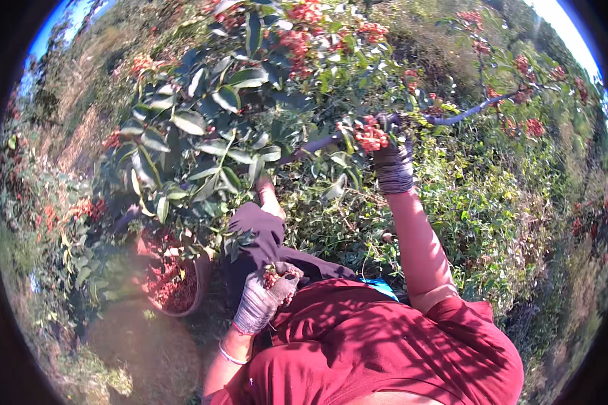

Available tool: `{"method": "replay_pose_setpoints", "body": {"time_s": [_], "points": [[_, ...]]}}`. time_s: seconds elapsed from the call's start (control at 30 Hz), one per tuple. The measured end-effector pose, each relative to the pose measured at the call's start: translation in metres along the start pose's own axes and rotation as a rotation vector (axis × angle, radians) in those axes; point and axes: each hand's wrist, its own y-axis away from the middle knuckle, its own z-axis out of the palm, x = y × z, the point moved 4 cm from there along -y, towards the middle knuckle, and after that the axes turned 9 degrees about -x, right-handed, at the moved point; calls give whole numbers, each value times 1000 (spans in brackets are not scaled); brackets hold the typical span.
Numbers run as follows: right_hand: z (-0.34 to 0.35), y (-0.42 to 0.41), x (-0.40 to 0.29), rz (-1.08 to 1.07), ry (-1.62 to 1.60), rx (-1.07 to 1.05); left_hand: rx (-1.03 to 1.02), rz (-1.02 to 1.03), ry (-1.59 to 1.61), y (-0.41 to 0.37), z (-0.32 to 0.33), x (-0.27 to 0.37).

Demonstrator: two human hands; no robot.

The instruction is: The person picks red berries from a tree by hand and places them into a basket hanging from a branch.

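My left hand [267,297], in a worn whitish-grey work glove, is closed around a bunch of small red berries [273,278] in front of my belly. My right hand [392,159], in a dirty grey glove, is raised at a branch [316,144] of a shrub; its fingers are hidden by leaves and shade, so its hold cannot be told. A red berry cluster [371,134] hangs just left of it. A bucket [198,298] stands at the lower left, with many picked red berries [169,286] in it.
Broad green leaves [189,122] spread over the upper left. More red clusters [296,43] hang at the top, and a thin branch [468,113] reaches out to the upper right. Low weeds [481,202] cover the slope on the right. My leg in dark trousers [256,233] extends below the shrub.
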Motion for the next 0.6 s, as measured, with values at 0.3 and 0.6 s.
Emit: {"method": "replay_pose_setpoints", "body": {"time_s": [0.3, 0.6], "points": [[-33, -21, 2, 139, -112, 258, 783, 170, 822, 122, -114, -121], [-46, -50, 2, 18, 279, 3, 929, 673, 1027, 193, -349, -216]]}}
